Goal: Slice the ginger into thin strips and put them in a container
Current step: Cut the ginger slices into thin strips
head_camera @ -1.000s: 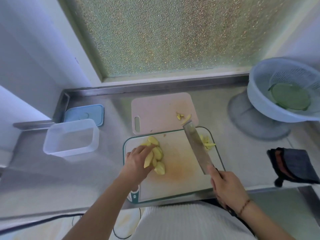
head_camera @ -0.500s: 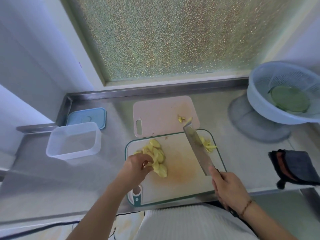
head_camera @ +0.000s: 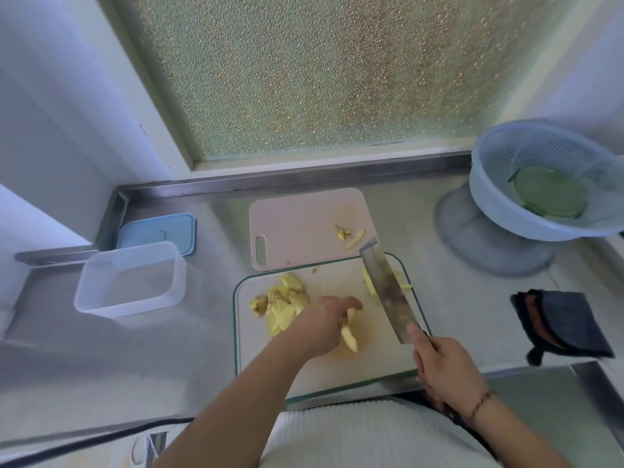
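Steel counter: left hand (head_camera: pixel 324 324) fingers pinch ginger slices (head_camera: pixel 349 332), right hand (head_camera: pixel 445 369) fingers grip cleaver (head_camera: pixel 388 292).

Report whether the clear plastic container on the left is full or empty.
Empty. The clear plastic container shows only its bare bottom; its blue lid lies behind it, and the ginger slices remain on the cutting board.

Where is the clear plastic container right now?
The clear container sits on the steel counter at left, open, just in front of its blue lid, left of the cutting board.
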`<action>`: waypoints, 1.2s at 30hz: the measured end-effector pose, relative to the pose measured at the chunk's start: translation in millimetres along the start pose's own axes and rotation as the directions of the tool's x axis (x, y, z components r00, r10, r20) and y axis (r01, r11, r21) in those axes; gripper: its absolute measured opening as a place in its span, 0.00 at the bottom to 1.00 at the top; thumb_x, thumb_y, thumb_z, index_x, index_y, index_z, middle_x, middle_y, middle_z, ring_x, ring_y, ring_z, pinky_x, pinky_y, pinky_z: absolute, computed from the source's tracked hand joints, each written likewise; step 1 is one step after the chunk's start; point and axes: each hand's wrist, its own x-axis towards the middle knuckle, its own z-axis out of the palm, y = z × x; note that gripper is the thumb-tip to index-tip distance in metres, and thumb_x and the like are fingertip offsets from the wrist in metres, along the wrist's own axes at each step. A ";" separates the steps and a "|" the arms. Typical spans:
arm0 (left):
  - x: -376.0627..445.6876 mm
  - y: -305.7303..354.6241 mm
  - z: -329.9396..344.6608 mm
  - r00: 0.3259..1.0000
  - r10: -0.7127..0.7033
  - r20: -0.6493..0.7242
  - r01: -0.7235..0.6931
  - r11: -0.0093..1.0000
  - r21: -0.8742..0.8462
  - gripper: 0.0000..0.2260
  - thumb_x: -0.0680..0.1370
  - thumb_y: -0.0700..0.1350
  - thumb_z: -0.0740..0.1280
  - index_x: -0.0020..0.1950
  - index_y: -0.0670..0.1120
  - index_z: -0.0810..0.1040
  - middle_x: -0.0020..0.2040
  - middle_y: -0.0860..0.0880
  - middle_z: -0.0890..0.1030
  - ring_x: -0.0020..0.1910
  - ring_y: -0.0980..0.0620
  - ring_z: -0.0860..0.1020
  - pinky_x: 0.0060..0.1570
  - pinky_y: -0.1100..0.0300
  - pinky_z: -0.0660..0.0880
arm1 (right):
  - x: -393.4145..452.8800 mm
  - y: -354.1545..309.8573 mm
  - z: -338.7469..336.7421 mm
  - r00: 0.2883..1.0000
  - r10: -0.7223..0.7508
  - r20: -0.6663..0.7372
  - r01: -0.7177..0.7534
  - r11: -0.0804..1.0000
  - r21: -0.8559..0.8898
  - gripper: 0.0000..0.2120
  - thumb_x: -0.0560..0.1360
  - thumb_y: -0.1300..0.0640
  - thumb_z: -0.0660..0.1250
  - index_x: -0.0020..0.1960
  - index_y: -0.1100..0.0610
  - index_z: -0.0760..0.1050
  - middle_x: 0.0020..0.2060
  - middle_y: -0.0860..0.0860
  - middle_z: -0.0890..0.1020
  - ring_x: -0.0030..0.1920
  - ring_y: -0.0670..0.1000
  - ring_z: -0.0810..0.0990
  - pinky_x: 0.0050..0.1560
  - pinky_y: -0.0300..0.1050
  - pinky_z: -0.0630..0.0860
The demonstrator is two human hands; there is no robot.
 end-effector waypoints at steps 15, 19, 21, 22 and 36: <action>1.2 -4.5 9.4 0.993 0.093 -0.078 -0.089 0.995 0.044 0.20 0.81 0.38 0.68 0.72 0.48 0.75 0.66 0.49 0.76 0.58 0.47 0.79 0.62 0.55 0.72 | -1.1 12.8 -2.9 0.999 0.045 0.004 -0.045 0.998 0.040 0.29 0.74 0.33 0.54 0.27 0.56 0.63 0.20 0.49 0.66 0.23 0.49 0.66 0.29 0.43 0.67; 5.8 -14.1 9.3 0.902 -0.083 -0.424 0.042 0.993 -0.106 0.13 0.79 0.36 0.68 0.63 0.43 0.81 0.58 0.45 0.80 0.53 0.45 0.80 0.58 0.52 0.75 | -2.3 12.3 -4.8 0.996 0.082 0.015 -0.083 0.994 0.074 0.27 0.76 0.36 0.56 0.30 0.57 0.66 0.22 0.52 0.68 0.22 0.50 0.66 0.24 0.40 0.66; 4.3 -11.9 6.9 0.942 -0.051 -0.332 0.093 0.989 0.111 0.14 0.81 0.47 0.68 0.66 0.48 0.79 0.62 0.49 0.78 0.61 0.45 0.76 0.64 0.50 0.68 | -3.2 12.2 -4.8 0.996 0.087 0.023 -0.089 0.992 0.090 0.27 0.77 0.37 0.57 0.30 0.57 0.66 0.22 0.52 0.67 0.21 0.49 0.65 0.23 0.38 0.64; 3.6 -10.0 7.3 0.971 -0.018 -0.237 0.077 0.967 0.244 0.16 0.81 0.53 0.67 0.68 0.52 0.77 0.66 0.52 0.76 0.65 0.46 0.72 0.67 0.49 0.64 | -3.5 12.1 -4.6 0.996 0.086 0.028 -0.089 0.991 0.099 0.27 0.77 0.37 0.57 0.30 0.57 0.65 0.21 0.52 0.66 0.20 0.49 0.64 0.23 0.38 0.63; 14.1 -14.4 23.6 0.970 0.244 -0.002 -0.239 0.949 0.205 0.21 0.77 0.32 0.65 0.68 0.46 0.79 0.65 0.45 0.77 0.62 0.41 0.75 0.61 0.48 0.69 | -1.5 11.2 -5.7 0.995 0.101 0.024 -0.103 0.989 0.110 0.28 0.76 0.36 0.57 0.28 0.56 0.64 0.20 0.49 0.66 0.19 0.49 0.64 0.24 0.40 0.64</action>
